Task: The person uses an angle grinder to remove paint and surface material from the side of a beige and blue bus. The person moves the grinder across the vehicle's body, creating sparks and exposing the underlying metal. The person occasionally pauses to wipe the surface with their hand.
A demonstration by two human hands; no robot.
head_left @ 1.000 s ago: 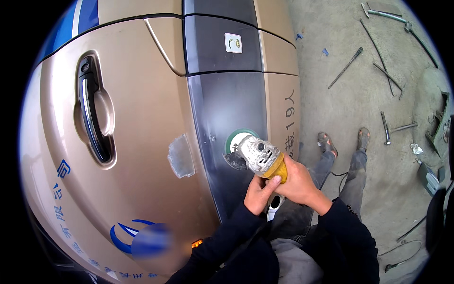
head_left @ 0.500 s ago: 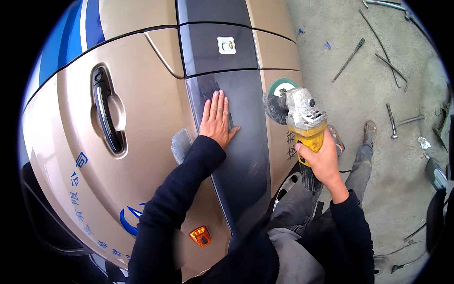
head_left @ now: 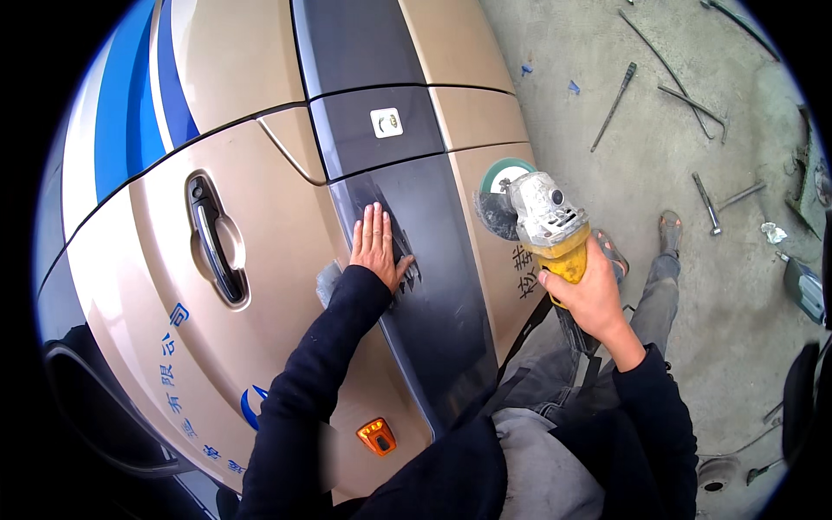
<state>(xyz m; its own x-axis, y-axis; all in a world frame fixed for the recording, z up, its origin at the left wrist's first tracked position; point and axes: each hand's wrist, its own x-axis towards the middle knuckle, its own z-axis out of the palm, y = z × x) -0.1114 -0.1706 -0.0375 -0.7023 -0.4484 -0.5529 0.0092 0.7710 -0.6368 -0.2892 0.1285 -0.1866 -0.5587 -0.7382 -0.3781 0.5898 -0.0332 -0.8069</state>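
Note:
My left hand (head_left: 379,247) lies flat, fingers stretched, on the dark grey band (head_left: 433,303) along a beige vehicle's side. Dark scuff marks (head_left: 407,260) show beside its thumb. In my right hand (head_left: 594,290) is an angle grinder (head_left: 548,212), with fingers wrapped round its yellow body. The grinder's worn grey head points away from me. Its green-rimmed disc (head_left: 505,176) is over the beige lower panel, partly hidden by a dark guard; whether the disc touches the panel I cannot tell.
The vehicle door carries a dark handle (head_left: 214,243) and an orange side lamp (head_left: 376,436). On the concrete floor at right lie a hammer (head_left: 707,204), several metal rods and bars (head_left: 614,106), and scraps. My legs and sandalled feet are beside the vehicle.
The whole view has shifted and turned slightly. My left hand has slid a little left on the grey band, baring more scuff marks. The grinder stays in my right hand.

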